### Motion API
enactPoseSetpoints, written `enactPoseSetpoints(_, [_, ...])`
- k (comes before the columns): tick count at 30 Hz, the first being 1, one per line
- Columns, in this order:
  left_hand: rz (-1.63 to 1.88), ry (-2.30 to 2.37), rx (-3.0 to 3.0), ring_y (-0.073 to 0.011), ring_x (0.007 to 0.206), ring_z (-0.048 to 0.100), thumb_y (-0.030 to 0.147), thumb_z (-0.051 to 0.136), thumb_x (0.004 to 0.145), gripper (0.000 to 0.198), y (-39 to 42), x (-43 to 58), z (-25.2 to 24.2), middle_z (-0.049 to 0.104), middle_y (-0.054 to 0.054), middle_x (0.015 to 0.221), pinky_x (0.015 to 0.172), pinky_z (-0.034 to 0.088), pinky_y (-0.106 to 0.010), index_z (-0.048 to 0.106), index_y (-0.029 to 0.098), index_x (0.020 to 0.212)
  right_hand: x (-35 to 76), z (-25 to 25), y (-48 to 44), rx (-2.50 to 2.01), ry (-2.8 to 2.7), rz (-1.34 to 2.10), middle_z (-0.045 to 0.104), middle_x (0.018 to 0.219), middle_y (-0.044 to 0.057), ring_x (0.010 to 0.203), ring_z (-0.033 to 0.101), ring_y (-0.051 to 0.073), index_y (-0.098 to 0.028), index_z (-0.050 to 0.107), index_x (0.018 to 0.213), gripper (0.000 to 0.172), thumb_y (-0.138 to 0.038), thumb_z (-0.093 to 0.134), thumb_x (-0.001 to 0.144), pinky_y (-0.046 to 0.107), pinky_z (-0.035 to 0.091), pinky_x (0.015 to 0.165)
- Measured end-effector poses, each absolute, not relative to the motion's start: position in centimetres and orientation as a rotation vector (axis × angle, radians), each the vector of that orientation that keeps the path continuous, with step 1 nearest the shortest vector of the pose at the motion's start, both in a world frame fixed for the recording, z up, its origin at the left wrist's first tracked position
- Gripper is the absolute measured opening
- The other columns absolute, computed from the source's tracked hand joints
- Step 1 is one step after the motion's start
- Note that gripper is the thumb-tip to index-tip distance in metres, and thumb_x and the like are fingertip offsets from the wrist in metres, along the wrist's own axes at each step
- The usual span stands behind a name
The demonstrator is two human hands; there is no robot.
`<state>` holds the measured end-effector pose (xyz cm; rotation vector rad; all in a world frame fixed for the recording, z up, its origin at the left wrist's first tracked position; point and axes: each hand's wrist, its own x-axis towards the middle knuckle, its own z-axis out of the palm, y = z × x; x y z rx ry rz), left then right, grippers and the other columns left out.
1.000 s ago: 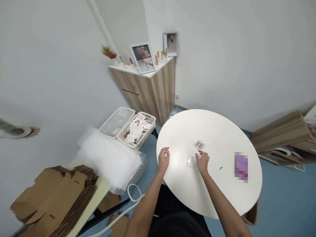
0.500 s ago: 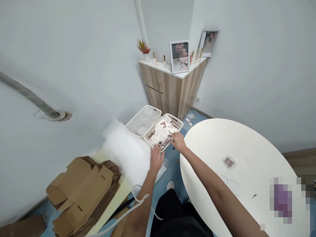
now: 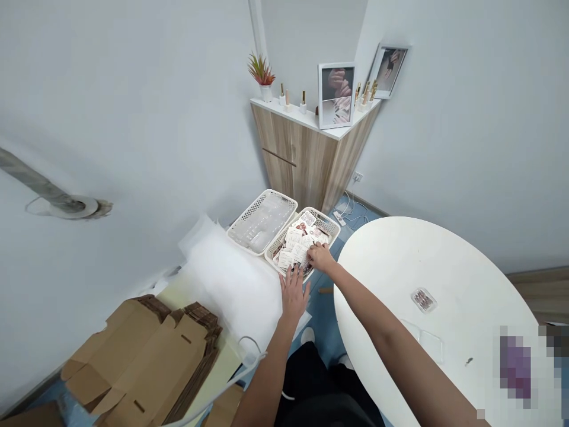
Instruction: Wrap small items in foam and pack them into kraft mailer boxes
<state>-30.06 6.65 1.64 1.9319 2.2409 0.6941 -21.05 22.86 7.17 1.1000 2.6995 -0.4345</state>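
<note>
Down among the printed cards (image 3: 296,242), the fingers of the right hand (image 3: 320,257) are being pressed narrow, though any grip on a card cannot be made out; the left hand (image 3: 293,295) is held with fingers spread wide, their tips at the near rim of the white plastic basket (image 3: 326,222).

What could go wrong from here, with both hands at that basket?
The right hand is among the loose printed cards, so a hurried pull might spill some over the basket's rim. The white cable beside the left hand's forearm could snag. The clear plastic tray barely shows against the white table, so it could get knocked.
</note>
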Motion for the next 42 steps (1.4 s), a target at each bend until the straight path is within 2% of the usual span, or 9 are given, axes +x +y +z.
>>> enactPoseSetpoints(5, [0.758, 2.255, 1.85, -0.0327, 0.145, 0.024, 0.041, 0.04, 0.097, 0.06, 6.9, -29.8, 2.4, 0.04, -0.015, 0.151, 0.117, 0.011, -0.061, 0.031, 0.015, 0.15, -20.4, 8.3, 23.7, 1.096, 2.839, -0.639, 0.066, 0.096, 0.009, 0.1, 0.051, 0.023, -0.017, 0.067, 0.078, 0.007, -0.014, 0.062, 0.078, 0.033, 0.034, 0.082])
enactPoseSetpoints(9, [0.884, 2.217, 1.803, -0.0338, 0.148, 0.013, 0.043, 0.042, 0.096, 0.07, 7.7, -28.5, 3.8, 0.031, -0.017, 0.155, 0.116, 0.009, -0.064, 0.015, 0.014, 0.154, -16.7, 9.5, 23.8, 1.436, 2.838, -1.205, 0.067, 0.081, 0.003, 0.078, 0.056, 0.016, -0.018, 0.066, 0.077, 0.003, -0.02, 0.064, 0.079, 0.027, 0.04, 0.073])
enactPoseSetpoints(14, [0.958, 1.927, 1.951, -0.0318, 0.148, 0.013, 0.04, 0.041, 0.097, 0.073, 9.6, -24.0, 5.3, 0.025, -0.017, 0.158, 0.118, 0.012, -0.06, 0.004, 0.015, 0.155, -7.4, 10.1, 21.2, 1.971, 2.493, -1.983, 0.066, 0.066, 0.0, 0.064, 0.058, 0.014, -0.019, 0.063, 0.07, 0.024, -0.042, 0.07, 0.074, 0.026, 0.044, 0.061])
enactPoseSetpoints(19, [0.832, 1.581, 2.142, -0.0309, 0.147, 0.02, 0.042, 0.046, 0.094, 0.079, 9.9, -16.4, 4.5, 0.026, -0.017, 0.157, 0.118, 0.016, -0.058, 0.002, 0.017, 0.154, 3.8, 8.4, 15.1, 2.529, 1.955, -2.265, 0.066, 0.06, 0.001, 0.058, 0.063, 0.014, -0.018, 0.063, 0.069, 0.028, -0.043, 0.075, 0.068, 0.027, 0.05, 0.06])
enactPoseSetpoints(26, [0.448, 1.259, 2.313, -0.031, 0.146, 0.024, 0.034, 0.049, 0.089, 0.074, 6.0, -4.7, -0.3, 0.032, -0.018, 0.155, 0.116, 0.02, -0.057, 0.016, 0.015, 0.152, 14.4, 2.9, 5.6, 3.218, 1.202, -2.049, 0.065, 0.056, 0.0, 0.058, 0.069, 0.019, -0.02, 0.059, 0.066, 0.02, -0.035, 0.073, 0.068, 0.031, 0.056, 0.06])
enactPoseSetpoints(30, [0.272, 1.309, 2.285, -0.032, 0.145, 0.025, 0.028, 0.05, 0.084, 0.074, 4.2, -1.0, -2.7, 0.032, -0.02, 0.154, 0.115, 0.023, -0.056, 0.022, 0.011, 0.15, 16.3, 0.7, 3.6, 3.222, 1.074, -2.073, 0.067, 0.059, 0.002, 0.06, 0.07, 0.02, -0.022, 0.057, 0.065, 0.014, -0.029, 0.068, 0.071, 0.032, 0.057, 0.061])
enactPoseSetpoints(33, [0.193, 1.36, 2.276, -0.0322, 0.145, 0.026, 0.027, 0.049, 0.083, 0.073, 3.5, 0.6, -3.9, 0.03, -0.02, 0.155, 0.114, 0.025, -0.056, 0.024, 0.011, 0.15, 16.8, -0.2, 3.2, 3.087, 1.191, -2.021, 0.069, 0.064, 0.002, 0.062, 0.07, 0.019, -0.022, 0.059, 0.069, 0.009, -0.026, 0.062, 0.076, 0.03, 0.056, 0.062])
enactPoseSetpoints(37, [0.179, 1.424, 2.277, -0.0328, 0.145, 0.024, 0.029, 0.046, 0.087, 0.069, 2.6, 2.5, -4.9, 0.022, -0.02, 0.158, 0.113, 0.027, -0.056, 0.024, 0.015, 0.151, 19.3, -0.5, 2.7, 2.948, 1.638, -1.54, 0.071, 0.084, 0.005, 0.075, 0.069, 0.018, -0.02, 0.066, 0.083, 0.015, -0.026, 0.052, 0.084, 0.03, 0.054, 0.07])
enactPoseSetpoints(42, [0.301, 1.491, 2.305, -0.0333, 0.146, 0.021, 0.034, 0.04, 0.091, 0.062, 1.7, 4.9, -5.6, 0.021, -0.021, 0.158, 0.112, 0.029, -0.056, 0.03, 0.013, 0.148, 27.9, -0.1, 1.0, 2.938, 1.92, -0.75, 0.065, 0.109, 0.011, 0.104, 0.059, 0.023, -0.018, 0.065, 0.106, 0.029, -0.024, 0.043, 0.089, 0.035, 0.048, 0.09])
